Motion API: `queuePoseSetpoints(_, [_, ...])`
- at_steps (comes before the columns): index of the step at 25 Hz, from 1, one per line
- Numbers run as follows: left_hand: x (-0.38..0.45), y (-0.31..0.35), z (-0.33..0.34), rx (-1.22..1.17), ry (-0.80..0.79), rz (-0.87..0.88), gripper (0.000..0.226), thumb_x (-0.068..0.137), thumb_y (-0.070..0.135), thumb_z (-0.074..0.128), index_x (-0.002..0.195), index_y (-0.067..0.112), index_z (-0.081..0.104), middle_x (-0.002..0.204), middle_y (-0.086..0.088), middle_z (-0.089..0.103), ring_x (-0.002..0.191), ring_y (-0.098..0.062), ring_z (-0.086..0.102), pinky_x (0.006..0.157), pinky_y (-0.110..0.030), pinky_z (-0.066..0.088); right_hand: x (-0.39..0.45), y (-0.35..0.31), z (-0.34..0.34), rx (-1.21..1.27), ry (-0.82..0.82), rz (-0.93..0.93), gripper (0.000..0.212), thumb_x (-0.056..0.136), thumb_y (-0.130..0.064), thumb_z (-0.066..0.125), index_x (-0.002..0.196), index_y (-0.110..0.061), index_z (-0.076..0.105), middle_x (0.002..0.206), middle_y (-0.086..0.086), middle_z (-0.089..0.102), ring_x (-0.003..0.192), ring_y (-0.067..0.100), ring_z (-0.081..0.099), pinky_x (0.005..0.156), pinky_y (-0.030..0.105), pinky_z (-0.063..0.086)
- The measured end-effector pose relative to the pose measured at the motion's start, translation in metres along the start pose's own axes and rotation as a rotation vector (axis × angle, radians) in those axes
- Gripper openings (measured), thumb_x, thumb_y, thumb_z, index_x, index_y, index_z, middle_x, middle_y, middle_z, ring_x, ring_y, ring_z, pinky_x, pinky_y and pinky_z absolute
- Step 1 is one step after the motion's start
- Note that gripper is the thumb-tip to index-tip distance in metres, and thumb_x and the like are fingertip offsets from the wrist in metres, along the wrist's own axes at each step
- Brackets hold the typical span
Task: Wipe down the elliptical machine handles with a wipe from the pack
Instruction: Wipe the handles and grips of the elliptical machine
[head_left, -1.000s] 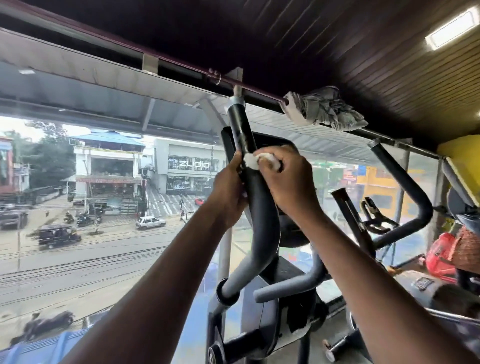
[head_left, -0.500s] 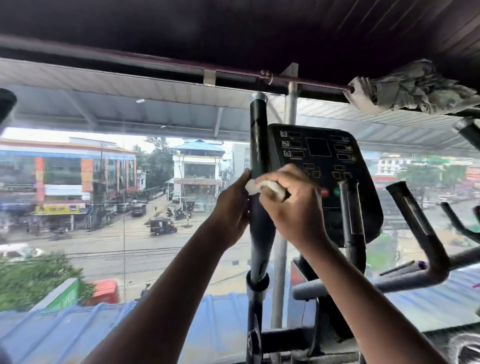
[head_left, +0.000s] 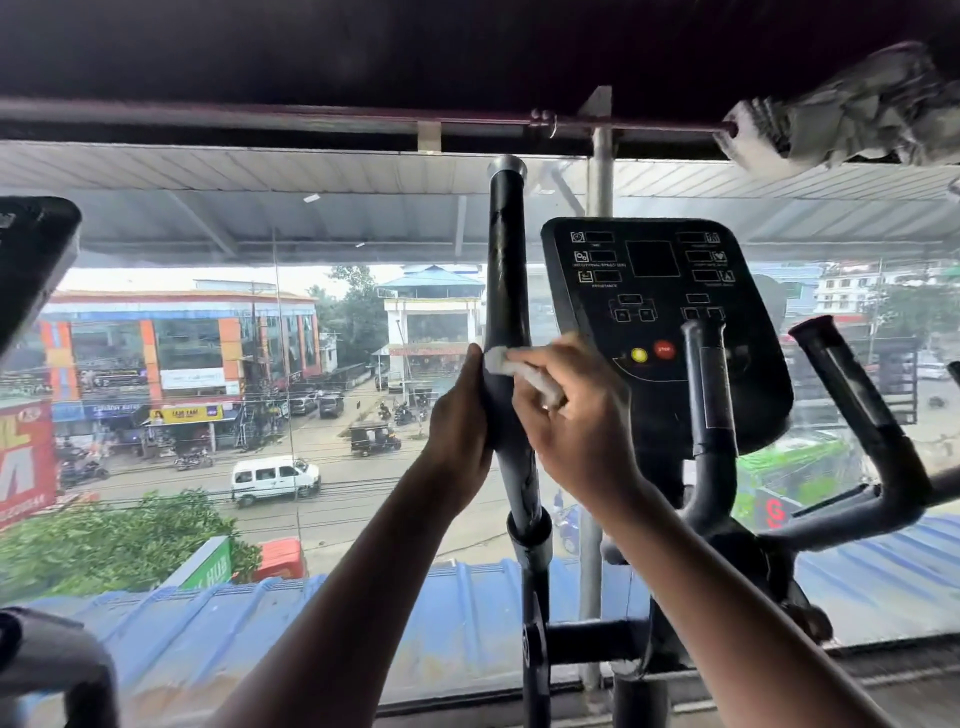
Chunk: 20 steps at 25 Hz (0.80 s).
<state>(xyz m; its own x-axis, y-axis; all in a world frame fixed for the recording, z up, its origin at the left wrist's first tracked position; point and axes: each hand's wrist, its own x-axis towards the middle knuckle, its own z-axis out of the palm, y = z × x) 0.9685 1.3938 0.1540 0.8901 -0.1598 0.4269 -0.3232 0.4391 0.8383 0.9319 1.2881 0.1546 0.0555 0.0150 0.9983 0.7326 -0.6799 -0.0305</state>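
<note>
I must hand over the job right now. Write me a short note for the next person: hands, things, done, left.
Left hand grips the left handle at mid height.
Right hand holds the wipe against that handle.
Right handle stands free beside the console.
Pack: not in view.
Done: wipe taken, left handle being wiped.
Left: the rest of this handle, and apparently the right handle.

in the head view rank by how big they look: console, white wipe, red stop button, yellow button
1. console
2. white wipe
3. red stop button
4. yellow button, only slightly smaller than the red
</note>
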Motion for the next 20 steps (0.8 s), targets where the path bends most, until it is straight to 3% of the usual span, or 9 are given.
queuePoseSetpoints(4, [-0.012, -0.010, 0.000, 0.057, -0.001, 0.056, 0.056, 0.102, 0.047, 0.030, 0.093, 0.010, 0.072, 0.096, -0.011, 0.073, 0.092, -0.023, 0.068, 0.087, -0.037, 0.049, -0.025, -0.003, -0.003, -0.028, -0.078, -0.086, 0.019, 0.083, -0.005, 0.059, 0.095, -0.011, 0.072, 0.082, 0.005, 0.065, 0.070, 0.014, 0.063, 0.060, 0.034, 0.053])
queuePoseSetpoints(6, [-0.013, -0.012, 0.001, 0.072, 0.067, 0.064, 0.052, 0.101, 0.047, 0.035, 0.088, 0.010, 0.069, 0.084, -0.012, 0.067, 0.088, -0.024, 0.064, 0.083, -0.039, 0.049, 0.000, -0.004, 0.004, -0.087, 0.020, -0.007, 0.016, 0.085, -0.012, 0.058, 0.092, -0.013, 0.072, 0.080, 0.004, 0.064, 0.067, 0.012, 0.060, 0.060, 0.032, 0.051])
queuePoseSetpoints(10, [-0.013, -0.018, -0.003, 0.095, 0.049, 0.079, 0.052, 0.101, 0.051, 0.036, 0.093, 0.017, 0.074, 0.093, -0.010, 0.072, 0.097, -0.025, 0.067, 0.096, -0.048, 0.049, -0.018, -0.005, 0.011, -0.005, 0.088, -0.010, 0.019, 0.085, -0.010, 0.062, 0.099, -0.015, 0.073, 0.085, 0.005, 0.061, 0.073, 0.007, 0.057, 0.064, 0.022, 0.050])
queuePoseSetpoints(13, [-0.014, -0.020, -0.006, 0.115, -0.023, 0.089, 0.064, 0.102, 0.051, 0.023, 0.106, 0.009, 0.071, 0.101, -0.020, 0.073, 0.095, -0.028, 0.069, 0.087, -0.038, 0.052, -0.062, -0.001, 0.007, -0.015, 0.096, -0.064, 0.026, 0.080, -0.002, 0.071, 0.103, -0.015, 0.070, 0.086, 0.000, 0.061, 0.074, 0.012, 0.057, 0.068, 0.021, 0.049])
queuePoseSetpoints(15, [-0.015, -0.024, -0.005, 0.122, -0.048, 0.130, 0.072, 0.103, 0.049, 0.019, 0.085, 0.010, 0.077, 0.091, -0.019, 0.074, 0.088, -0.022, 0.070, 0.086, -0.031, 0.052, -0.060, 0.001, 0.010, -0.015, 0.159, 0.007, 0.021, 0.077, 0.003, 0.072, 0.095, -0.009, 0.070, 0.084, 0.001, 0.064, 0.075, 0.017, 0.059, 0.070, 0.025, 0.050])
queuePoseSetpoints(17, [-0.017, -0.024, -0.002, 0.105, -0.081, 0.143, 0.077, 0.103, 0.047, 0.017, 0.063, 0.018, 0.076, 0.079, -0.009, 0.073, 0.078, -0.013, 0.068, 0.083, -0.026, 0.051, -0.054, -0.004, 0.016, -0.009, 0.232, 0.100, 0.010, 0.083, -0.001, 0.068, 0.092, -0.003, 0.069, 0.082, 0.004, 0.064, 0.075, 0.014, 0.058, 0.070, 0.020, 0.047])
queuePoseSetpoints(20, [-0.020, -0.026, -0.002, 0.182, -0.096, 0.209, 0.067, 0.100, 0.054, 0.019, 0.079, 0.030, 0.078, 0.098, -0.017, 0.073, 0.079, -0.023, 0.069, 0.078, -0.035, 0.049, -0.086, -0.003, 0.027, 0.037, 0.186, 0.195, 0.008, 0.088, -0.008, 0.064, 0.091, -0.015, 0.063, 0.076, 0.000, 0.061, 0.068, 0.012, 0.054, 0.062, 0.022, 0.044])
